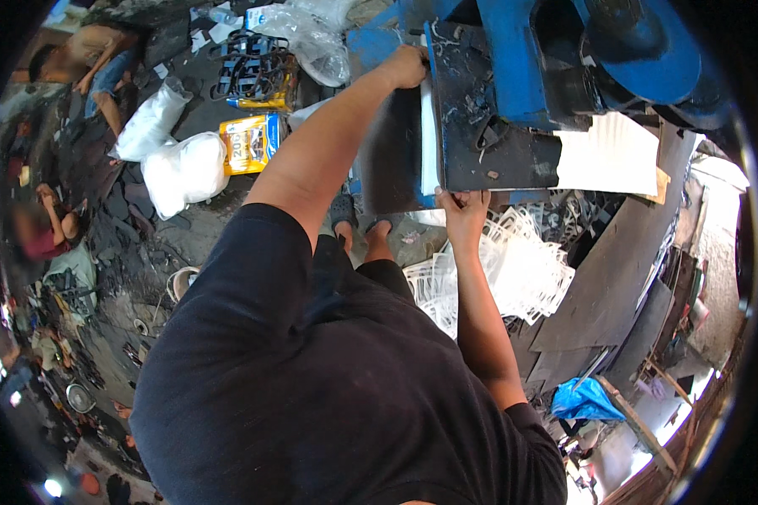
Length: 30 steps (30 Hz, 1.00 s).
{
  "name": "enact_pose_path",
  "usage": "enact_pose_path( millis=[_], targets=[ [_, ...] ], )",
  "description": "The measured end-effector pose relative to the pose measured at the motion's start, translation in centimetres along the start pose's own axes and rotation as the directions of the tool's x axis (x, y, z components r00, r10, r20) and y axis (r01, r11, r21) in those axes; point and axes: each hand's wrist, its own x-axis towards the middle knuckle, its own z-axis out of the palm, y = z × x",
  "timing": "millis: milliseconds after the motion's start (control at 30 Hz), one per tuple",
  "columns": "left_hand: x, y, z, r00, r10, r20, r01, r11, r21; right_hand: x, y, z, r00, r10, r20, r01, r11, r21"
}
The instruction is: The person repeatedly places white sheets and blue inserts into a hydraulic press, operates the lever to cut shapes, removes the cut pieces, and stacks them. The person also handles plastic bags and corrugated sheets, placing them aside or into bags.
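Note:
A dark flat sheet (501, 156) with loose scraps on it lies on the bed of a blue machine (514, 59). Along its left side runs a narrow white strip (430, 143), perhaps the edge of a layer beneath. My left hand (408, 67) is closed at the far end of this strip, its fingertips partly hidden. Down at the near corner, my right hand (465, 210) pinches the sheet's edge between thumb and fingers. Another dark panel (392, 151) sits left of the strip. A white sheet (606, 156) lies at the right end.
White cut-out frames (505, 269) are heaped below the machine. Dark boards (594, 278) lean at the right. Stuffed white bags (185, 172), a yellow packet (248, 143) and a stack of black cut pieces (253, 66) stand left. Two people sit at the far left.

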Motion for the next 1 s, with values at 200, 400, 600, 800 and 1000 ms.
enact_pose_path(
  millis=[200,400,600,800,1000],
  targets=[
    [1.5,-1.5,1.6,0.995,0.096,0.029,-0.100,0.979,0.176,0.3,-0.3,-0.3,1.000,-0.018,-0.012,0.018,1.000,0.024],
    [1.7,-2.3,1.2,0.966,0.238,0.101,-0.258,0.883,0.391,0.4,-0.7,-0.3,0.998,-0.067,-0.019,0.067,0.998,0.011],
    [-0.5,0.3,1.4,0.955,0.072,-0.287,-0.111,0.986,-0.124,-0.6,-1.3,-1.5,1.000,-0.012,-0.017,0.010,0.994,-0.110],
    [-9.7,4.1,4.3,0.774,-0.634,0.000,0.378,0.461,-0.803,-0.7,1.3,-2.5,0.817,0.574,-0.059,-0.388,0.621,0.681],
    [-11.3,6.9,2.8,0.790,-0.588,0.173,0.364,0.224,-0.904,1.0,2.2,-2.5,0.743,0.665,0.076,-0.446,0.406,0.798]
  ],
)
